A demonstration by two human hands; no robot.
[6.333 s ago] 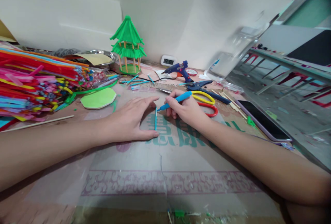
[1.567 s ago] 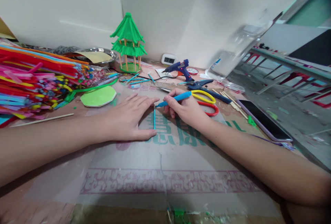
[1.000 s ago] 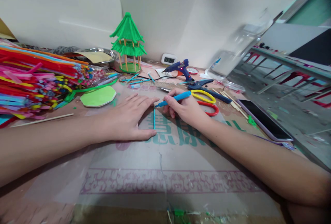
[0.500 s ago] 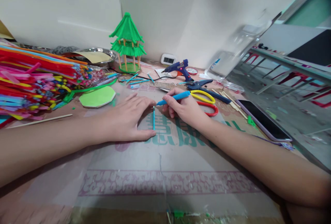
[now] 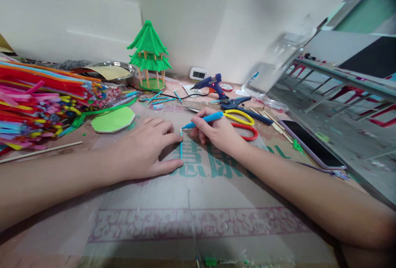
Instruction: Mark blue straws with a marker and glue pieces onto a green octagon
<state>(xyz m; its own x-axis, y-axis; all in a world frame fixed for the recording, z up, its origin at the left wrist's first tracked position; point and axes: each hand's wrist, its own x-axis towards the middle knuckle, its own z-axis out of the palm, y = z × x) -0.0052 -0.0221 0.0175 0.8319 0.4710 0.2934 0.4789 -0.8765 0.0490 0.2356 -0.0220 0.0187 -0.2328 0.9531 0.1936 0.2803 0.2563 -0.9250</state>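
Observation:
A short thin stick (image 5: 181,149), blue along most of its length and white at its far end, lies on the covered tabletop. My left hand (image 5: 151,146) steadies it, the thumb at the near end and the index finger by the far part. In my right hand (image 5: 213,130) is a blue marker (image 5: 204,120), gripped like a pen, its tip at the stick's white end. Just beyond my right hand lie scissors with one yellow and one red handle (image 5: 250,132); their blades are partly hidden.
Colourful pipe cleaners (image 5: 40,103) are heaped at left, near a green octagonal board (image 5: 113,120). Behind stand a green model pavilion (image 5: 149,59), a glue gun (image 5: 212,84) and a small clock (image 5: 198,73). Pliers (image 5: 236,104), wooden sticks (image 5: 278,125) and a phone (image 5: 312,143) lie at right.
The marker's tip has come down onto the stick's far end. My left index finger has slid nearer along the stick, uncovering the white end. The view has shifted slightly.

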